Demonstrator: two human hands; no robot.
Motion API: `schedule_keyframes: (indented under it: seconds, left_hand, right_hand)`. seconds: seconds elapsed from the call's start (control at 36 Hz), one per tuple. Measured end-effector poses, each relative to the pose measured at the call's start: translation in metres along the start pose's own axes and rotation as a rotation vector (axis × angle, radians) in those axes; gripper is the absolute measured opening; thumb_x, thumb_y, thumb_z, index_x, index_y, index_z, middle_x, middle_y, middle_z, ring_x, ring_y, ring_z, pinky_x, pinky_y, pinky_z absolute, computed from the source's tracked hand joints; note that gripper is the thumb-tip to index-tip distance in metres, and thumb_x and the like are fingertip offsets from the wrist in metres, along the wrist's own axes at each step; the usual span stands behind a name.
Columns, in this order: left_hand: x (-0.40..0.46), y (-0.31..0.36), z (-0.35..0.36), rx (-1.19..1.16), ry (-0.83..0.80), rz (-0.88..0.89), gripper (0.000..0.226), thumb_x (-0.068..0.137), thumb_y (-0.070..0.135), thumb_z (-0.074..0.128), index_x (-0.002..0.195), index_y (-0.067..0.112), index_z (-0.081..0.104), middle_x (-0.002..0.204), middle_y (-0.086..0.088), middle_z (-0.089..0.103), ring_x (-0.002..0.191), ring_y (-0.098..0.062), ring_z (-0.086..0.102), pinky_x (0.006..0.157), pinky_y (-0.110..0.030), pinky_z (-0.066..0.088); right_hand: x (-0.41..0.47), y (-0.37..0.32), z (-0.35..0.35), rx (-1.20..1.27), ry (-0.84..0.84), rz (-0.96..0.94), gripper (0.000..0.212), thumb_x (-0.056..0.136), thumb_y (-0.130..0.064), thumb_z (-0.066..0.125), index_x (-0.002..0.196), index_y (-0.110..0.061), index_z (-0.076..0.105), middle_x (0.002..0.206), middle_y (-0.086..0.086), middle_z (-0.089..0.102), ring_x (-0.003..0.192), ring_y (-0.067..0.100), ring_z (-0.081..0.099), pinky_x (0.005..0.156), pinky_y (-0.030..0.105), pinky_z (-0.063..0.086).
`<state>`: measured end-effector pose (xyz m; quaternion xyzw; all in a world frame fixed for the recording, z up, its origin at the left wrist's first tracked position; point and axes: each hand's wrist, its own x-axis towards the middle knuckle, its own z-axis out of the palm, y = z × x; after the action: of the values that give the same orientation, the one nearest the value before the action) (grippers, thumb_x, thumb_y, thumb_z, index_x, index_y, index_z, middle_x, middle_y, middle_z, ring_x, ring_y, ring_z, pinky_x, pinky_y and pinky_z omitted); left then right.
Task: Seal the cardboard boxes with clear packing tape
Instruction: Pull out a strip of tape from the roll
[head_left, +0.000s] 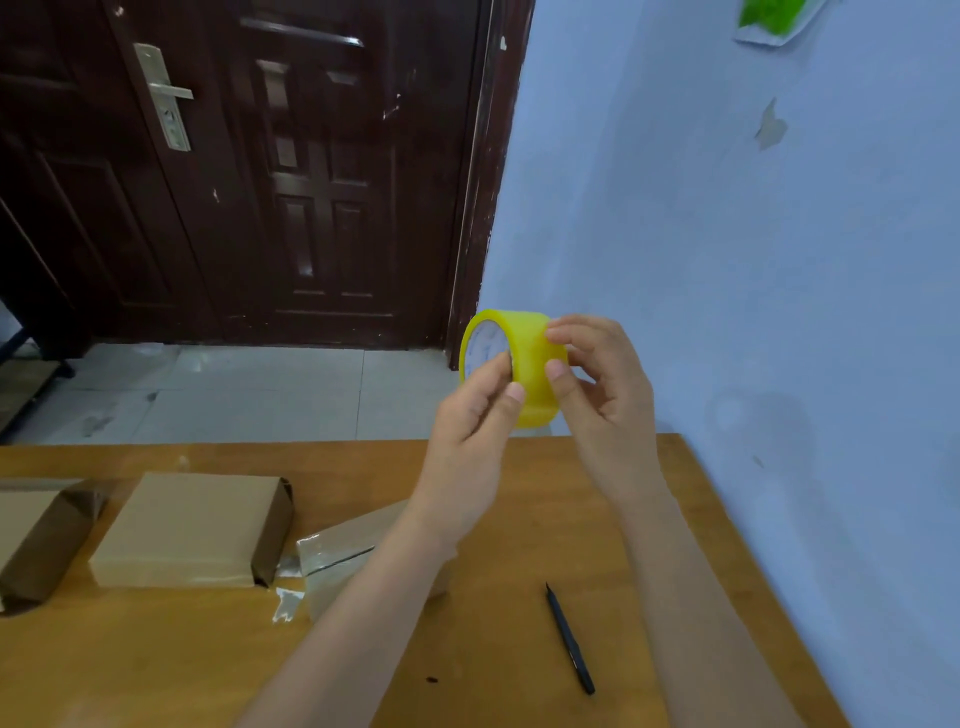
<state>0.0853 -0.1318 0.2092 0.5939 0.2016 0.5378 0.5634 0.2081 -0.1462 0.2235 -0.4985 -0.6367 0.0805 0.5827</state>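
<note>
**Hunting the tape end, boxes partly done**

I hold the tape (519, 364) up above the counter (519, 623), left hand (478, 415) pinching its rim, right hand (597, 384) fingering the band. Near left, one box (192, 530) looks closed and another (337, 561) shows glossy tape; sealing seems unfinished. The core's blue print is unreadable.

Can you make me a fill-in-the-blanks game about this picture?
1. Both hands hold up a roll of tape that looks ____ in colour.
2. The black pen-like tool lies on the wooden ____.
3. The left hand and right hand hold the roll ____ the table, not on it.
4. The middle cardboard box lies ____ on the table.

Missing words: yellow; table; above; flat
</note>
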Motion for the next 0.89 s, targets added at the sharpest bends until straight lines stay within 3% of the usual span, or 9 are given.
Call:
schedule_keyframes:
  seconds: [0.19, 0.31, 0.36, 0.44, 0.56, 0.64, 0.69, 0.78, 0.89]
  left_hand:
    - [-0.001, 0.007, -0.006, 0.053, 0.114, -0.038, 0.031, 0.083, 0.007, 0.04, 0.088, 0.02, 0.067, 0.073, 0.004, 0.057, 0.065, -0.007, 0.047, 0.058, -0.022, 0.04]
    - [0.002, 0.011, -0.017, 0.193, 0.079, -0.029, 0.025, 0.071, 0.022, 0.044, 0.079, 0.017, 0.067, 0.066, -0.002, 0.056, 0.06, -0.009, 0.045, 0.052, -0.024, 0.038]
    - [0.004, 0.013, -0.023, 0.271, 0.042, 0.003, 0.032, 0.065, 0.03, 0.04, 0.071, 0.009, 0.063, 0.06, -0.011, 0.05, 0.057, -0.01, 0.041, 0.049, -0.024, 0.034]
    - [0.007, 0.021, -0.026, 0.336, 0.004, 0.024, 0.026, 0.064, 0.025, 0.041, 0.06, 0.006, 0.058, 0.053, -0.004, 0.042, 0.051, -0.008, 0.034, 0.045, -0.023, 0.027]
    - [0.008, 0.025, -0.031, 0.42, 0.006, 0.0, 0.023, 0.062, 0.019, 0.04, 0.05, 0.003, 0.05, 0.048, 0.001, 0.034, 0.047, -0.009, 0.028, 0.046, -0.025, 0.021]
    - [0.008, 0.028, -0.038, 0.414, -0.05, -0.014, 0.026, 0.063, 0.017, 0.04, 0.05, -0.005, 0.045, 0.048, 0.004, 0.032, 0.048, -0.01, 0.027, 0.046, -0.025, 0.02]
    - [0.006, 0.033, -0.045, 0.4, -0.114, -0.029, 0.025, 0.065, 0.009, 0.039, 0.05, -0.01, 0.042, 0.046, 0.007, 0.029, 0.045, -0.006, 0.026, 0.045, -0.023, 0.019]
    - [0.006, 0.039, -0.054, 0.437, -0.172, -0.045, 0.026, 0.065, 0.008, 0.038, 0.05, -0.013, 0.043, 0.048, 0.001, 0.027, 0.045, -0.008, 0.023, 0.045, -0.023, 0.018]
    - [0.004, 0.038, -0.064, 0.553, -0.233, -0.032, 0.036, 0.062, 0.024, 0.041, 0.051, -0.01, 0.045, 0.049, -0.004, 0.027, 0.049, -0.016, 0.024, 0.047, -0.032, 0.017]
  right_hand:
    - [0.014, -0.013, -0.011, -0.293, -0.136, -0.049, 0.016, 0.079, -0.026, 0.057, 0.091, -0.017, 0.063, 0.087, -0.006, 0.053, 0.074, 0.01, 0.05, 0.066, 0.011, 0.036]
    - [0.022, -0.02, -0.016, -0.437, -0.278, -0.103, 0.028, 0.074, -0.033, 0.054, 0.099, -0.024, 0.063, 0.096, -0.009, 0.055, 0.093, 0.02, 0.05, 0.086, 0.036, 0.04]
    - [0.024, -0.028, -0.014, -0.441, -0.373, -0.097, 0.038, 0.07, -0.035, 0.049, 0.106, -0.028, 0.062, 0.108, -0.011, 0.054, 0.106, 0.02, 0.048, 0.095, 0.039, 0.036]
    - [0.024, -0.04, -0.008, -0.197, -0.584, 0.002, 0.048, 0.065, -0.03, 0.044, 0.109, -0.024, 0.06, 0.111, -0.007, 0.058, 0.108, 0.011, 0.051, 0.094, 0.025, 0.04]
    - [0.025, -0.047, 0.002, 0.015, -0.706, 0.267, 0.044, 0.061, -0.028, 0.048, 0.102, -0.016, 0.057, 0.077, -0.014, 0.058, 0.07, 0.01, 0.053, 0.059, 0.02, 0.043]
    - [0.024, -0.043, 0.006, 0.041, -0.754, 0.358, 0.054, 0.054, -0.039, 0.048, 0.101, -0.014, 0.057, 0.08, -0.016, 0.057, 0.073, 0.007, 0.053, 0.062, 0.03, 0.046]
    - [0.02, -0.043, 0.01, 0.104, -0.805, 0.424, 0.059, 0.052, -0.04, 0.048, 0.105, -0.013, 0.055, 0.095, -0.001, 0.058, 0.083, 0.014, 0.054, 0.074, 0.039, 0.047]
    - [0.012, -0.041, 0.016, 0.25, -0.822, 0.539, 0.065, 0.052, -0.034, 0.053, 0.111, -0.007, 0.05, 0.093, 0.016, 0.057, 0.08, 0.022, 0.052, 0.07, 0.037, 0.043]
    - [0.002, -0.037, 0.024, 0.309, -0.799, 0.607, 0.05, 0.058, -0.023, 0.054, 0.107, -0.016, 0.05, 0.085, 0.011, 0.055, 0.078, 0.019, 0.051, 0.072, 0.035, 0.041]
